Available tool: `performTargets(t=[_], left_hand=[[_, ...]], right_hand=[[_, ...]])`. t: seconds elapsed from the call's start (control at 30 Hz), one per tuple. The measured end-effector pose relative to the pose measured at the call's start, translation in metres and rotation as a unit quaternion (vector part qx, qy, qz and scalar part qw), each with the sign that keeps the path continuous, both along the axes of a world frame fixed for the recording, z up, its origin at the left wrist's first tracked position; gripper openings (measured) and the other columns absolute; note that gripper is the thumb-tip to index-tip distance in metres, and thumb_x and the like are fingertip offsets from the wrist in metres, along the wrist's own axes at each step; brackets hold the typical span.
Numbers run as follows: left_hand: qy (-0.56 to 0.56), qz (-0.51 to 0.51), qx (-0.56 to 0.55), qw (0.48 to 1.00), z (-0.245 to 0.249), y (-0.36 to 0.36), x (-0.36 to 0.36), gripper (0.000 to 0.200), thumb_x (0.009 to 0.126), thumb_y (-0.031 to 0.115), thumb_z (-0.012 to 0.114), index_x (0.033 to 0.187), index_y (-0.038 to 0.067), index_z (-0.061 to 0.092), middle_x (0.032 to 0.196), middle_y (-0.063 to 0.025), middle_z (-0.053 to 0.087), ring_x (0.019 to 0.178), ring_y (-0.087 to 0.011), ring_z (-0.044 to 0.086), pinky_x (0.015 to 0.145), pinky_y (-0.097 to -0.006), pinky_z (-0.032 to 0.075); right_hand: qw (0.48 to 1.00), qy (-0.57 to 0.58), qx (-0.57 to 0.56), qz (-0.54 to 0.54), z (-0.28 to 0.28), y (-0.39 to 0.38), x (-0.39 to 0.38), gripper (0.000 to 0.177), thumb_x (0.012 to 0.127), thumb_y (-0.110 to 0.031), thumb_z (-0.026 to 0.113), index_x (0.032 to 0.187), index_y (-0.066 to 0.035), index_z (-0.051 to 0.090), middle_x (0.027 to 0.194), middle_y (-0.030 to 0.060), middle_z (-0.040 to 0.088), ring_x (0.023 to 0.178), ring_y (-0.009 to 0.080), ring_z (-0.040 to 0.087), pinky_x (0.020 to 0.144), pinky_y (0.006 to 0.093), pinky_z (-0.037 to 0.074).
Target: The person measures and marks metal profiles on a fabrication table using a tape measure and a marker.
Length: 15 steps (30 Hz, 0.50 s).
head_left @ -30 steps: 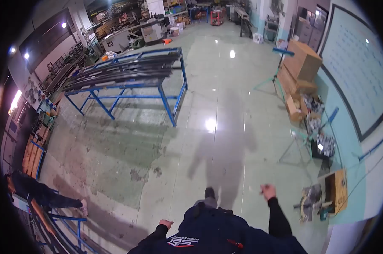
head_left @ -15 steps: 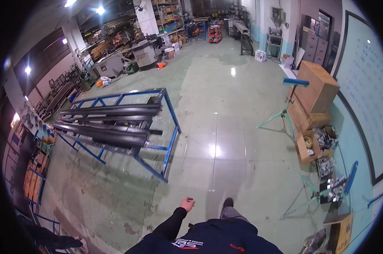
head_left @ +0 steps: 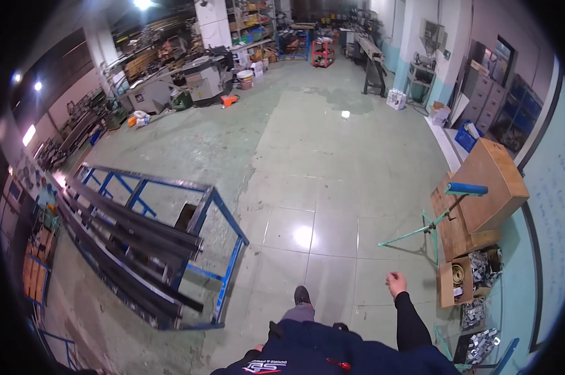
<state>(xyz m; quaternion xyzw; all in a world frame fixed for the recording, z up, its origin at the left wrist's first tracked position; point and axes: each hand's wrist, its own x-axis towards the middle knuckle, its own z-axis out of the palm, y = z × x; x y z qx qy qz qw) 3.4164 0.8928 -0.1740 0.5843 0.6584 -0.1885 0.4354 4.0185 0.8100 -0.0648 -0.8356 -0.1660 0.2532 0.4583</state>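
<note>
My right hand (head_left: pixel 395 284) hangs over the tiled floor (head_left: pixel 332 219) at the right of my body, its fingers curled in with nothing seen in them. Only a small part of my left hand (head_left: pixel 258 347) shows beside my dark top (head_left: pixel 320 347); its fingers are hidden. A blue metal rack (head_left: pixel 234 265) bearing long dark profiles (head_left: pixel 129 228) stands at the left. Nearest to my right hand are an open cardboard box (head_left: pixel 446 282) and a green stand with a blue roller (head_left: pixel 466 189). Neither hand touches them.
My shoe (head_left: pixel 302 295) is on the floor ahead. Wooden boxes (head_left: pixel 491 187), a blue crate (head_left: pixel 466 136) and boxes of small parts (head_left: pixel 479 265) line the right side. Farther off are a grey machine (head_left: pixel 204 81), a red cart (head_left: pixel 322 54) and a long bench (head_left: pixel 373 65).
The view has moved forward, and the rack and roller stand appear nearer. My right hand has come into view. My left hand has swung back, mostly out of sight. Another person's arm at the lower left is gone.
</note>
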Motion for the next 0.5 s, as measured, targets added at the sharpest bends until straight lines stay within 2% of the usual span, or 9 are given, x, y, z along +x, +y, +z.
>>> performTargets(t=[0.07,0.1,0.13,0.17,0.2,0.3,0.33,0.43,0.5], left_hand=[[-0.021,-0.023,0.022,0.999,0.006,0.087,0.046,0.053,0.080,0.051,0.068,0.097,0.001,0.074,0.097,-0.0194,0.074,0.092,-0.0311,0.072,0.082,-0.0427,0.055],[-0.037,-0.026,0.030,0.999,0.009,0.133,0.074,0.055,0.079,0.052,0.068,0.097,0.001,0.074,0.096,-0.0193,0.074,0.091,-0.0316,0.072,0.082,-0.0434,0.055],[-0.059,-0.023,0.034,0.997,0.008,0.182,0.102,0.056,0.079,0.054,0.068,0.097,0.001,0.074,0.096,-0.0192,0.074,0.090,-0.0322,0.072,0.081,-0.0440,0.055],[-0.071,-0.004,0.019,0.997,-0.002,0.239,0.130,0.053,0.079,0.051,0.070,0.096,0.001,0.074,0.092,-0.0178,0.074,0.086,-0.0311,0.072,0.079,-0.0425,0.055],[-0.084,0.015,0.005,0.996,-0.011,0.295,0.159,0.051,0.079,0.048,0.071,0.096,0.001,0.073,0.087,-0.0165,0.074,0.082,-0.0300,0.072,0.077,-0.0409,0.056],[-0.151,0.058,0.059,0.985,0.005,0.464,0.270,0.041,0.082,0.038,0.071,0.097,0.000,0.070,0.080,-0.0132,0.072,0.073,-0.0239,0.070,0.070,-0.0369,0.056],[-0.192,0.073,0.087,0.975,0.011,0.514,0.308,0.040,0.083,0.035,0.070,0.099,-0.001,0.069,0.080,-0.0124,0.072,0.071,-0.0220,0.069,0.069,-0.0363,0.056],[-0.212,0.107,0.132,0.962,0.018,0.652,0.414,0.036,0.086,0.030,0.069,0.105,-0.001,0.066,0.085,-0.0117,0.072,0.072,-0.0198,0.069,0.064,-0.0358,0.055],[-0.243,0.187,0.112,0.945,0.027,0.716,0.479,0.038,0.088,0.031,0.069,0.109,0.000,0.064,0.088,-0.0111,0.072,0.073,-0.0198,0.069,0.061,-0.0355,0.055]], right_hand=[[0.994,-0.006,-0.097,0.053,-0.032,0.034,0.022,0.031,0.091,-0.029,0.066,0.101,0.001,0.067,0.076,0.0066,0.069,0.071,0.0181,0.065,0.071,0.0338,0.054],[0.983,-0.050,-0.154,0.082,-0.057,0.040,0.026,0.032,0.090,-0.032,0.068,0.099,-0.001,0.069,0.076,0.0066,0.069,0.071,0.0185,0.066,0.070,0.0343,0.054],[0.972,-0.016,-0.201,0.120,-0.078,0.041,0.028,0.034,0.089,-0.033,0.069,0.102,-0.001,0.069,0.080,0.0089,0.071,0.073,0.0192,0.068,0.071,0.0349,0.054],[0.965,0.091,-0.211,0.128,-0.072,0.049,0.023,0.043,0.085,-0.044,0.069,0.097,-0.003,0.071,0.082,0.0112,0.073,0.077,0.0228,0.070,0.073,0.0380,0.055],[0.953,0.149,-0.239,0.109,-0.071,0.060,0.019,0.038,0.084,-0.041,0.068,0.092,-0.004,0.072,0.076,0.0103,0.072,0.075,0.0211,0.071,0.072,0.0376,0.055],[0.921,0.124,-0.347,0.123,-0.056,0.111,0.028,0.045,0.084,-0.046,0.065,0.095,-0.003,0.071,0.083,0.0124,0.073,0.080,0.0267,0.070,0.074,0.0409,0.054],[0.920,0.132,-0.350,0.120,-0.068,0.137,0.047,0.048,0.085,-0.049,0.063,0.095,-0.003,0.071,0.084,0.0125,0.073,0.080,0.0274,0.070,0.074,0.0414,0.054],[0.917,0.161,-0.347,0.109,-0.116,0.231,0.125,0.056,0.089,-0.056,0.055,0.096,-0.002,0.070,0.086,0.0126,0.072,0.082,0.0294,0.069,0.075,0.0428,0.053],[0.930,0.175,-0.308,0.102,-0.149,0.311,0.191,0.062,0.091,-0.060,0.050,0.096,-0.002,0.069,0.088,0.0127,0.072,0.083,0.0307,0.069,0.075,0.0438,0.053]])
